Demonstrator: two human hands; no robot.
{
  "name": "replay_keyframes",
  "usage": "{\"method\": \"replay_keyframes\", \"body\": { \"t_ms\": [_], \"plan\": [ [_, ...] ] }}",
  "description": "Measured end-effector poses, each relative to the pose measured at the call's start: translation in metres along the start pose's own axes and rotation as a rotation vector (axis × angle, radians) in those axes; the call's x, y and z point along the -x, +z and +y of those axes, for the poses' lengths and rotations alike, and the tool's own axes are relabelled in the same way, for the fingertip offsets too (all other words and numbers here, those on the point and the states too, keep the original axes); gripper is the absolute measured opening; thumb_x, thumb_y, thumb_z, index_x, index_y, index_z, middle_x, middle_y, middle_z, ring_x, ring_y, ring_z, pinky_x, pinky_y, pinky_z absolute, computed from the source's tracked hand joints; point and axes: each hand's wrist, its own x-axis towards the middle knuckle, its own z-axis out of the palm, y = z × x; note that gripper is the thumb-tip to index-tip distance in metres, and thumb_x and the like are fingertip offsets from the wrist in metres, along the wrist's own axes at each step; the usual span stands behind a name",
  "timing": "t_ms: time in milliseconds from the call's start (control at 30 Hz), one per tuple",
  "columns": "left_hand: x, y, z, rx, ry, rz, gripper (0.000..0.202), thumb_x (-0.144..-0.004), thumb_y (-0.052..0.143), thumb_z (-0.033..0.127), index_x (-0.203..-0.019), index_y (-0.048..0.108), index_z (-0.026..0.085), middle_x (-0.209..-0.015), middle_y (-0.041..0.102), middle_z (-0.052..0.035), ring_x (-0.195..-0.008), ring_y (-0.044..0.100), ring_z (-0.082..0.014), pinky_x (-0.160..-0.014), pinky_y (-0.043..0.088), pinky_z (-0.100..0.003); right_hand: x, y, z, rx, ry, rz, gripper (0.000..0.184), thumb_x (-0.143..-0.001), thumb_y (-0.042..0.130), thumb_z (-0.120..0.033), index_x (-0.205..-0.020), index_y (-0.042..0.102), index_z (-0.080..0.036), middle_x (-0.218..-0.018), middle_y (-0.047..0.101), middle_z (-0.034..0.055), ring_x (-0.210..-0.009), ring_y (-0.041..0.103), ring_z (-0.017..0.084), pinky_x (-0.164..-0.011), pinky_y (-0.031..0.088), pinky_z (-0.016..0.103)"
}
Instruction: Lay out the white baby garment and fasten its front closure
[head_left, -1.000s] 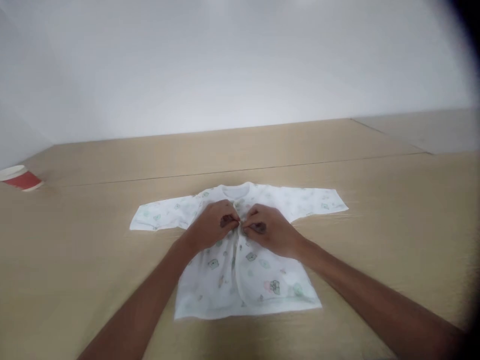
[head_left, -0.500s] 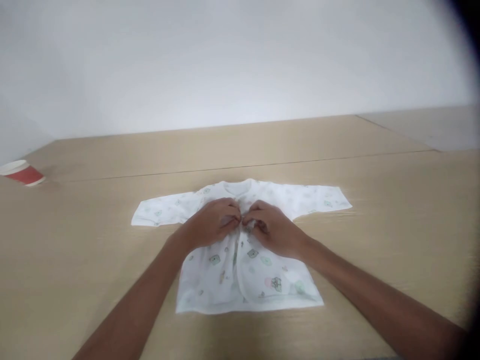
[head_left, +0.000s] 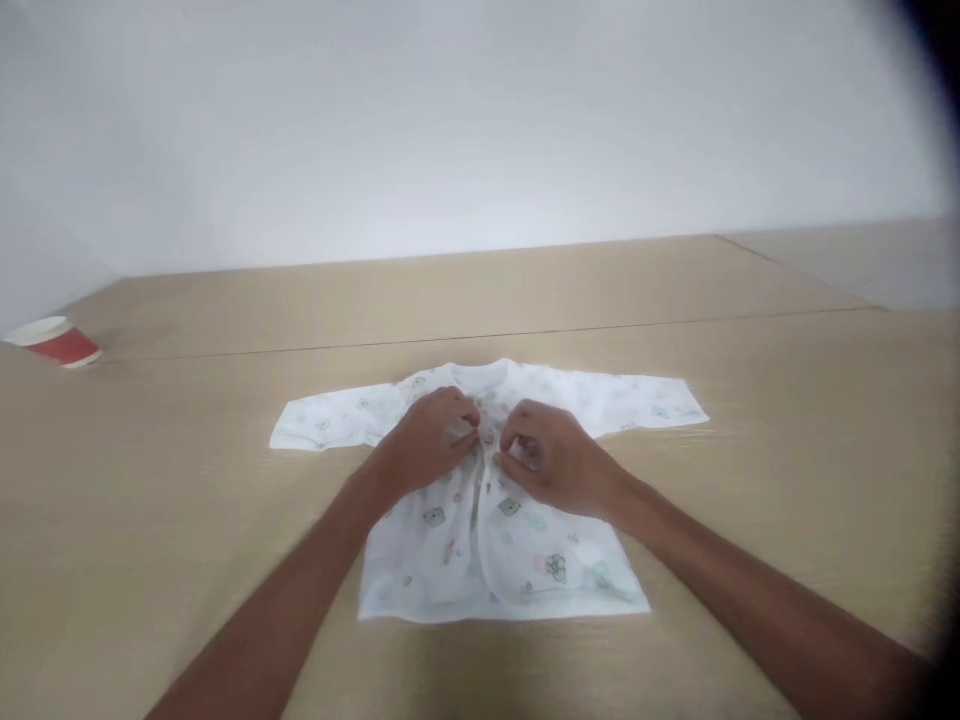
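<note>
The baby shirt [head_left: 502, 560] lies flat on the bench [head_left: 187, 500], keeping its front edges together; the left hand [head_left: 431, 440] pinches one edge near the collar, while the right hand [head_left: 555, 460] sits just beside, curled narrow, its hold unclear

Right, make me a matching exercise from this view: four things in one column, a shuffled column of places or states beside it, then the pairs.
Things:
1. left hand
2. right hand
3. red-and-white paper cup
4. white printed baby top

Places or states:
A. far left, well away from the hands
B. at the front opening, up near the neckline
C. lying flat, spread out
D. on the cloth beside the opening, lower down

Pairs: 1-B, 2-D, 3-A, 4-C
</note>
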Motion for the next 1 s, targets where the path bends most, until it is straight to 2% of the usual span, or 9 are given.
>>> {"method": "replay_keyframes", "body": {
  "t_ms": [100, 200, 300, 400, 567, 667, 767, 1000],
  "plan": [
    [0.003, -0.013, 0.006, 0.082, 0.017, -0.193, 0.011, -0.073, 0.066, 0.024, -0.081, 0.064, 0.018, -0.083, 0.061, 0.0046, -0.079, 0.054, -0.0086, -0.074, 0.044, -0.023, 0.002, -0.004, -0.006, 0.0, -0.05, -0.157, 0.014, -0.078, 0.06, -0.026, -0.07, 0.057, -0.015, -0.078, 0.054, -0.0018, -0.068, 0.048, 0.007, -0.062, 0.041, 0.023],
    [0.007, -0.018, 0.009, 0.151, 0.056, -0.353, 0.012, -0.072, 0.069, 0.03, -0.075, 0.067, 0.019, -0.081, 0.061, 0.004, -0.079, 0.056, -0.0082, -0.075, 0.044, -0.021, 0.002, -0.006, -0.008, 0.047, -0.076, -0.253, 0.013, -0.075, 0.063, -0.025, -0.069, 0.056, -0.015, -0.078, 0.055, -0.003, -0.073, 0.047, 0.007, -0.072, 0.039, 0.025],
    [0.007, -0.016, 0.009, 0.195, 0.03, -0.385, 0.017, -0.071, 0.073, 0.035, -0.085, 0.071, 0.026, -0.094, 0.06, 0.0046, -0.091, 0.055, -0.0096, -0.083, 0.044, -0.022, 0.001, -0.008, -0.008, 0.046, -0.057, -0.278, 0.01, -0.075, 0.064, -0.026, -0.073, 0.059, -0.017, -0.084, 0.054, -0.0026, -0.079, 0.048, 0.008, -0.077, 0.038, 0.025],
    [0.006, -0.014, 0.01, 0.2, 0.034, -0.397, 0.017, -0.072, 0.072, 0.031, -0.088, 0.072, 0.027, -0.1, 0.06, 0.0033, -0.093, 0.055, -0.0112, -0.084, 0.043, -0.023, 0.001, -0.008, -0.007, 0.034, -0.053, -0.283, 0.008, -0.076, 0.064, -0.026, -0.076, 0.06, -0.018, -0.088, 0.054, -0.0029, -0.081, 0.048, 0.008, -0.079, 0.037, 0.025],
    [0.005, -0.015, 0.011, 0.204, 0.016, -0.492, 0.01, -0.074, 0.068, 0.026, -0.083, 0.072, 0.022, -0.1, 0.06, 0.0007, -0.091, 0.057, -0.0118, -0.08, 0.045, -0.022, 0.002, -0.007, -0.006, 0.004, -0.074, -0.273, 0.008, -0.077, 0.064, -0.027, -0.079, 0.06, -0.019, -0.087, 0.055, -0.0047, -0.08, 0.049, 0.007, -0.079, 0.038, 0.024],
    [0.005, -0.019, 0.01, 0.204, -0.009, -0.5, 0.014, -0.076, 0.066, 0.026, -0.088, 0.07, 0.02, -0.098, 0.06, 0.0003, -0.088, 0.057, -0.0116, -0.079, 0.045, -0.023, 0.002, -0.006, -0.008, -0.087, -0.092, -0.249, 0.006, -0.079, 0.062, -0.025, -0.082, 0.06, -0.02, -0.086, 0.057, -0.0055, -0.077, 0.051, 0.006, -0.076, 0.04, 0.021],
    [0.005, -0.022, 0.011, 0.221, -0.066, -0.515, 0.017, -0.08, 0.062, 0.026, -0.094, 0.066, 0.018, -0.093, 0.062, 0.001, -0.082, 0.057, -0.0119, -0.071, 0.044, -0.024, 0.002, -0.004, -0.009, -0.135, -0.106, -0.215, 0.005, -0.081, 0.059, -0.022, -0.085, 0.062, -0.021, -0.087, 0.058, -0.0054, -0.077, 0.052, 0.005, -0.074, 0.042, 0.019],
    [0.004, -0.022, 0.017, 0.314, -0.137, -0.56, 0.012, -0.079, 0.059, 0.023, -0.087, 0.063, 0.014, -0.081, 0.062, 0.0007, -0.073, 0.055, -0.0115, -0.065, 0.042, -0.024, 0.003, -0.002, -0.009, -0.148, -0.11, -0.186, 0.004, -0.082, 0.061, -0.025, -0.083, 0.064, -0.022, -0.084, 0.058, -0.0061, -0.073, 0.052, 0.003, -0.066, 0.042, 0.017]
  ]
}}
